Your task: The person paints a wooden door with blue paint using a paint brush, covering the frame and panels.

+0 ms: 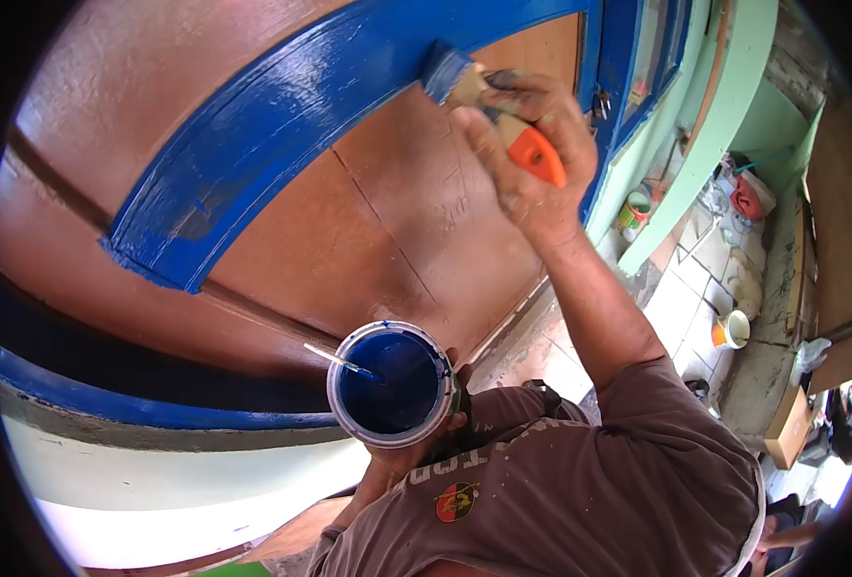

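My right hand (532, 197) is closed around a paintbrush (537, 157) with an orange-tipped handle. Its blue-stained bristles touch the lower edge of a curved blue panel (262, 125), which looks wet and glossy. Dark, uneven patches show near the panel's left end. Below, close to my body, my left hand (411, 457) supports a round paint tub (389, 440) from underneath and the side; part of that hand is hidden by the tub. Dark blue paint lies inside it, and a thin pale stick (325, 353) rests over its rim.
Brown wood panelling (378, 192) lies behind the blue panel. At the right are a blue frame (621, 87) and a pale green post (734, 96). A tiled floor (671, 308) holds a white tub (731, 331), a green can (635, 212) and a cardboard box (788, 428).
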